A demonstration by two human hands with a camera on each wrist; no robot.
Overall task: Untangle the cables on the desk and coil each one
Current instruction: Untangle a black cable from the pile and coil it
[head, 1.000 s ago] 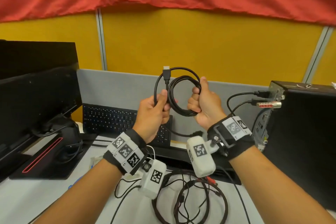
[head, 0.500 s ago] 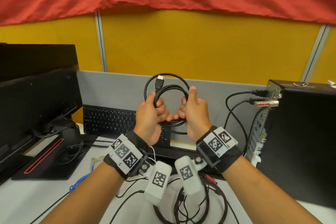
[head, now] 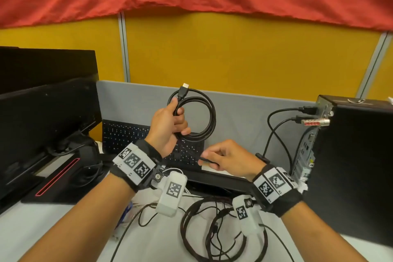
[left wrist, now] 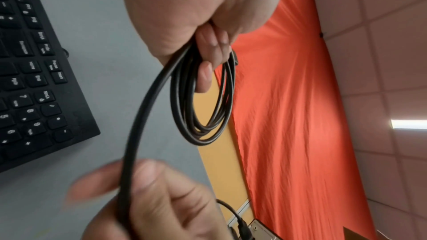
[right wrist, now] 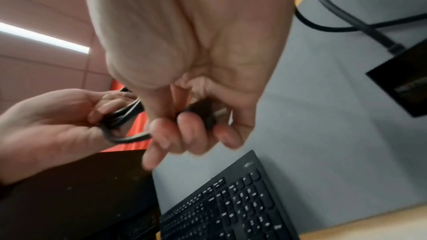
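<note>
The keyboard [left wrist: 30,83] is showing white key legends in the left wrist view, among them "Home", "End", "Insert" and "NumLk"; most of the others are too blurred to read. The wrist bands are carrying square black-and-white marker patterns with no words.

The left hand [head: 168,125] is holding the black cable coil [head: 204,121] up in front of the grey partition, at about 12 o'clock from the wrists, well above the counter [head: 42,229]. Its grip is closing narrowly round the gathered loops at the coil's 9 o'clock side, fingers curling through the ring, and one plug [head: 183,89] is sticking up above the thumb.

The right hand [head: 229,159] is sitting lower, at about 4 o'clock from the coil. Its grip is also narrow, the fingers curling round the cable's free end, with the second plug [right wrist: 205,112] lying inside the fist. A single strand is arcing from the coil down into that hand.

A tangle of dark cables [head: 212,229] is lying on the counter at 6 o'clock, below both wrists.
</note>
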